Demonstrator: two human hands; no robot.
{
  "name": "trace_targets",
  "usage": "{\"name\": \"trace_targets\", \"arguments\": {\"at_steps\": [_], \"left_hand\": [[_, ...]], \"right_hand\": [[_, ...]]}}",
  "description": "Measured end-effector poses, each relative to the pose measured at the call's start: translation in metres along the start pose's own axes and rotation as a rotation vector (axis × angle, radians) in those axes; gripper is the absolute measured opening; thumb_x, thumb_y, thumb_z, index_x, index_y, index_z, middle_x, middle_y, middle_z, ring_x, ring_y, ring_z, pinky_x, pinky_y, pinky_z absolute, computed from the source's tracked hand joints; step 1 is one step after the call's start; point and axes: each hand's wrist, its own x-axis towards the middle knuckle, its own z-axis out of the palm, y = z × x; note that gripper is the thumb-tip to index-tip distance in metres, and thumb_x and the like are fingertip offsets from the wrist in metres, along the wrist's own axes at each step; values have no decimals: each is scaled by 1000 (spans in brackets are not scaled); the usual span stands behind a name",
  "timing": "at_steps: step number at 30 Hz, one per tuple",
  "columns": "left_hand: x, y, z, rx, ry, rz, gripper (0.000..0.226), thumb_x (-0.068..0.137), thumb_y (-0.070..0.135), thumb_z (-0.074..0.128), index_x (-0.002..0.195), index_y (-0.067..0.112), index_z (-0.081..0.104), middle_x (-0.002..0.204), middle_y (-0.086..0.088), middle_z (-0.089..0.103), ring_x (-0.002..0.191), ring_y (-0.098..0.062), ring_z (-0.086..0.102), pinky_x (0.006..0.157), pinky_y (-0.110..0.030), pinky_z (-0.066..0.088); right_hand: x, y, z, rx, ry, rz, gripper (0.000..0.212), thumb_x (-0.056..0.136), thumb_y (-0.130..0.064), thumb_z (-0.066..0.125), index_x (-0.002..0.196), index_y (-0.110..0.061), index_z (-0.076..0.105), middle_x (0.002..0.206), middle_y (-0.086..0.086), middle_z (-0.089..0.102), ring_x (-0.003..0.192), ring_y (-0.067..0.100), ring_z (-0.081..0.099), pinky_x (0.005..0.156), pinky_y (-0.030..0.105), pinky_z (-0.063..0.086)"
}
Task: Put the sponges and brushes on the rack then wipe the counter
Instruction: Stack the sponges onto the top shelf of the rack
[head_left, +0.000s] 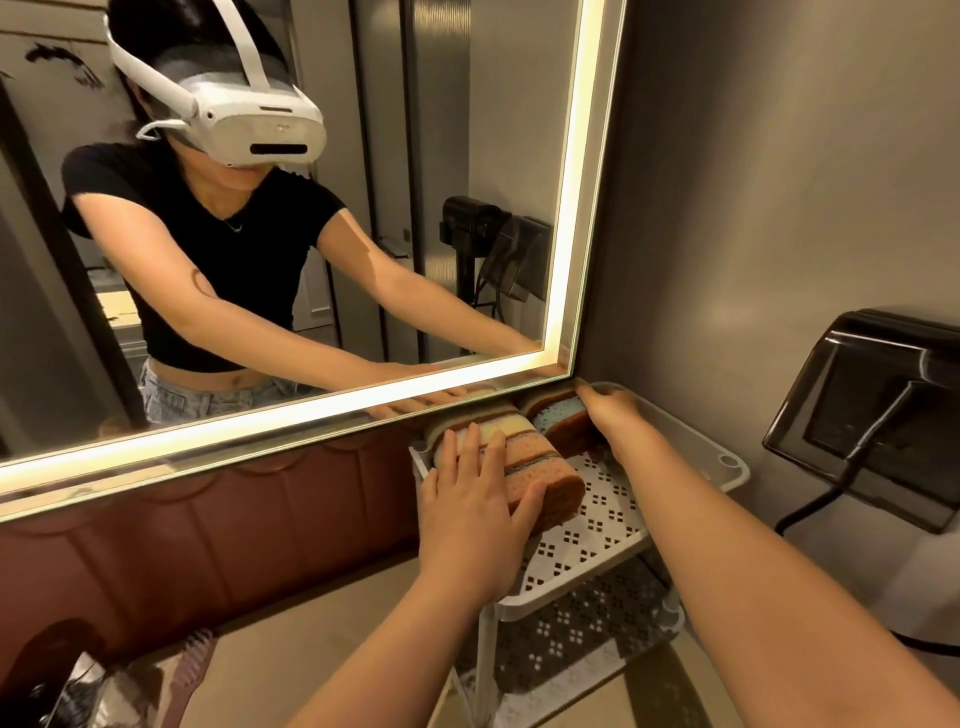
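Observation:
A white perforated two-tier rack (597, 525) stands on the counter in the corner under the mirror. On its top shelf a row of orange, yellow and brown sponges (540, 467) stands on edge. My left hand (472, 499) lies on the near-left side of the row, fingers straight on top and thumb against the front sponge. Further back, a blue-faced sponge (558, 418) with a brown backing stands near the wall. My right hand (610, 410) has its fingers curled over that sponge's far end. A pink-bristled brush (195, 660) lies on the counter at the lower left.
A lit mirror (311, 260) fills the wall just behind the rack, its frame overhanging the back sponges. A black wall socket cover (872, 415) with a cable sits to the right. Beige counter (311, 634) stretches left of the rack, with a dark object at the bottom-left corner.

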Motion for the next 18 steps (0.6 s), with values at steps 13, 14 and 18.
{"name": "trace_targets", "arguments": {"at_steps": [13,14,18], "left_hand": [[0,1,-1,14,-30,5,64,94,57,20,148,28,4,158,3,-7,145,-20,-12,119,-42,7],[4,0,0,13,-26,12,64,94,57,20,148,27,5,158,3,-6,145,-20,-12,118,-42,7],[4,-1,0,16,-39,17,64,94,57,22,148,26,8,159,1,-3,145,-22,-9,118,-44,9]], "right_hand": [[-30,-10,-23,-345,187,-237,50,90,-48,47,129,-18,51,131,9,51,124,32,41,100,42,41],[-36,-10,-26,-340,171,-286,45,90,-45,48,125,-17,54,128,9,53,122,31,43,98,41,42],[-81,-5,-38,-264,-16,-433,28,91,-31,54,111,-13,62,109,5,62,101,21,56,90,40,50]]}}
